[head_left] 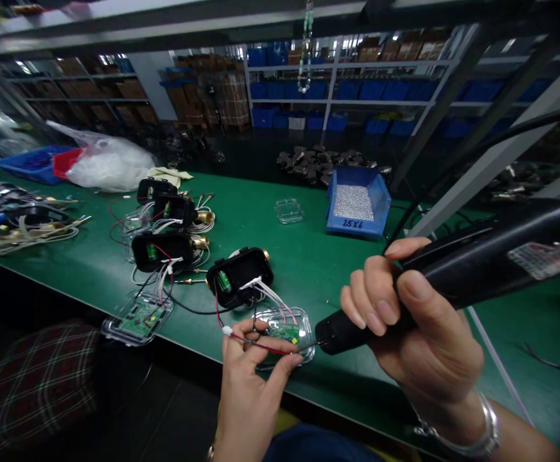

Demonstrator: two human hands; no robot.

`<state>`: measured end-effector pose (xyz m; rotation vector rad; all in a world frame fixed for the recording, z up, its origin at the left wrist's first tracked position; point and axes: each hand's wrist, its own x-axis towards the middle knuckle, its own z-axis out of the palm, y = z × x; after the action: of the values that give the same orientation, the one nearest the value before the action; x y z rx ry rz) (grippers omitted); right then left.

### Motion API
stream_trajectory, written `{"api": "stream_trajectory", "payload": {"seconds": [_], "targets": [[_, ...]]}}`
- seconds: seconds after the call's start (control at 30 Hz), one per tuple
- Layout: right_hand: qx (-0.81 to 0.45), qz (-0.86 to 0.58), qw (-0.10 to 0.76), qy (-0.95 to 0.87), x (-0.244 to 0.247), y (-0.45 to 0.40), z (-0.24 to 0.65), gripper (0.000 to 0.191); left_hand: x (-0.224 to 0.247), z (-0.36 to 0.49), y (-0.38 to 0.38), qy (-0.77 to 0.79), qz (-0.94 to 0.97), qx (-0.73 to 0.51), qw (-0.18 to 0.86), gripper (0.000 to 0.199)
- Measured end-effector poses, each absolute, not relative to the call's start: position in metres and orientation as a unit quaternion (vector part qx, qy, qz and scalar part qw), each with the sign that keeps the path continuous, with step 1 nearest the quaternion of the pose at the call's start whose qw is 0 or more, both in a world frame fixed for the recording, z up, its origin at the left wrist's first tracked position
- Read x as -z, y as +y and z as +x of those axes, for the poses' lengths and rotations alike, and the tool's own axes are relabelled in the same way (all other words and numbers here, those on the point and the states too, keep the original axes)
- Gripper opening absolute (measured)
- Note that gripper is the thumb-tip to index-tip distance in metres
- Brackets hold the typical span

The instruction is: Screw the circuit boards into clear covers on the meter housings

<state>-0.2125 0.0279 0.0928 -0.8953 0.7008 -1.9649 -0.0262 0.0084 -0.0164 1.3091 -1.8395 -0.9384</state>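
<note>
My right hand (427,321) grips a black electric screwdriver (492,256), its thin bit pointing left. The thumb and forefinger of my left hand (255,378) are pinched together at the bit's tip; whatever is between them is too small to make out. Just behind those fingers lies a clear plastic cover (304,321) with a green circuit board (284,332) in it. Red and white wires run from the board to an open black housing (241,276) with a green battery-like cylinder inside. A white connector (227,330) on the wires hangs beside my left fingers.
More open black housings (162,250) with coiled wires stand to the left, near another board in a clear cover (138,317). A blue bin (381,205) holds small silvery pieces. A clear cover (289,210) lies mid-bench. A plaid-clothed person (34,391) is at left.
</note>
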Motion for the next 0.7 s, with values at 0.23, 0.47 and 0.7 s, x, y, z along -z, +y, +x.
{"api": "stream_trajectory", "payload": {"seconds": [0.23, 0.47, 0.7], "targets": [[0.78, -0.363, 0.425, 0.283, -0.094, 0.03, -0.212, 0.018, 0.013, -0.027, 0.009, -0.704, 0.506, 0.367, 0.337, 0.03], [0.802, -0.351, 0.359, 0.322, -0.109, 0.037, -0.226, 0.018, 0.023, -0.026, 0.01, -0.721, 0.505, 0.365, 0.302, 0.027], [0.808, -0.35, 0.324, 0.347, -0.114, 0.038, -0.24, 0.022, 0.031, -0.035, 0.009, -0.744, 0.482, 0.343, 0.31, 0.006]]}}
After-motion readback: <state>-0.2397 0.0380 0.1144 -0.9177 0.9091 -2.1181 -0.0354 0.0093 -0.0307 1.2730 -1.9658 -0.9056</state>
